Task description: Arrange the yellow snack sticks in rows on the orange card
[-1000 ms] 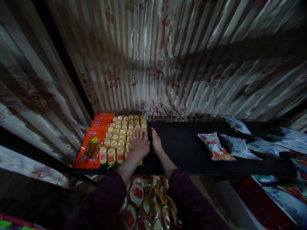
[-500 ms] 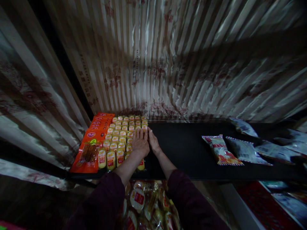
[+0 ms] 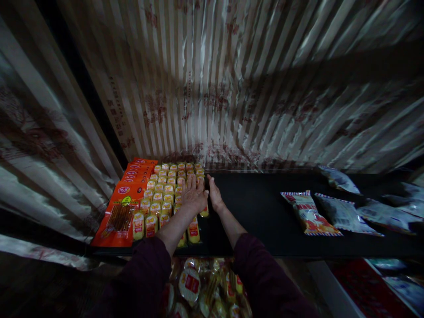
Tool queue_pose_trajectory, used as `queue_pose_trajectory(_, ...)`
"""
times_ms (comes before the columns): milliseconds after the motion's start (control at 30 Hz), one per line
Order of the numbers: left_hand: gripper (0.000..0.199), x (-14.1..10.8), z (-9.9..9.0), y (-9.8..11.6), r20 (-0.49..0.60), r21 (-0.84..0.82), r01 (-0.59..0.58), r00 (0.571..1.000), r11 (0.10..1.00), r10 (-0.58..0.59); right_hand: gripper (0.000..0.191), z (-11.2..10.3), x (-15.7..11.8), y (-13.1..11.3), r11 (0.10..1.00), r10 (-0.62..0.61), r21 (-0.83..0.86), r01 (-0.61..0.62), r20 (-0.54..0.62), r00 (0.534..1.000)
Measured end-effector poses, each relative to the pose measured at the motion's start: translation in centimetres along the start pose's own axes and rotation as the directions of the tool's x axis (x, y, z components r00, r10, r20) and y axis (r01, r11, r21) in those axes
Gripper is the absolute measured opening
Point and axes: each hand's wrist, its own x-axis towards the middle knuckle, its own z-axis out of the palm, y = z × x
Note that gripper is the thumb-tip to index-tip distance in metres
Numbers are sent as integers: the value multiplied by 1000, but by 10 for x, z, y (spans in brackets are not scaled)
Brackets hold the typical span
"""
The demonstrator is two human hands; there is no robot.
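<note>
The left hand (image 3: 194,194) and its forearm are hiding part of the rows of small yellow packs (image 3: 168,189), so their full count is staying uncertain. Sleeves are partly covering the clear-wrapped goods (image 3: 190,285) below, which the lower edge is cutting off, and gloom is blurring the pale bags (image 3: 346,214) at the right. The packs are standing in close rows on a black shelf (image 3: 251,207), beside overlapping orange packets (image 3: 124,198). Behind them a wrinkled, striped sheet (image 3: 215,97) with reddish prints is hanging past a dark post (image 3: 84,84). The left hand is lying palm down over the packs, fingers extended and mostly together; the right hand (image 3: 216,195) is standing edge-on just beside the rows, fingers straight, palm turned toward them, perhaps touching, though the dim view is leaving that unclear. Neither is clamping anything. The yellow packs are bearing red labels, the orange packets a round pink-and-white logo, and a snack bag (image 3: 311,214) red lettering; vertical characters are running down the sheet, all too small to read.
</note>
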Motion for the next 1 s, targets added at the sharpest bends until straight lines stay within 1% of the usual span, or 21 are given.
queue_pose_trajectory(133, 61, 20, -4, -9, 54, -38, 33, 998, 999, -31, 77, 4, 11, -4, 999, 16, 43, -17, 29, 999)
queue_pose_trajectory(300, 63, 37, -7, -24, 62, -18, 55, 997, 998, -54, 79, 9, 16, -8, 994, 36, 100, -41, 54, 998)
queue_pose_trajectory(433, 64, 40, -8, -30, 97, -9, 51, 994, 999, -50, 77, 13, 13, -11, 992, 19, 122, -29, 84, 996)
queue_pose_trajectory(667, 64, 43, -5, -31, 71, 7, 42, 997, 999, -43, 76, 12, 14, -8, 994, 6, 111, -14, 72, 997)
queue_pose_trajectory(833, 63, 44, -4, -33, 76, 2, 36, 996, 999, -36, 79, 8, 26, 0, 994, 27, 105, -29, 22, 999)
queue_pose_trajectory(1000, 62, 46, -2, -36, 57, 1, 31, 998, 1000, -31, 75, 10, 43, 2, 994, 58, 97, -59, 16, 998)
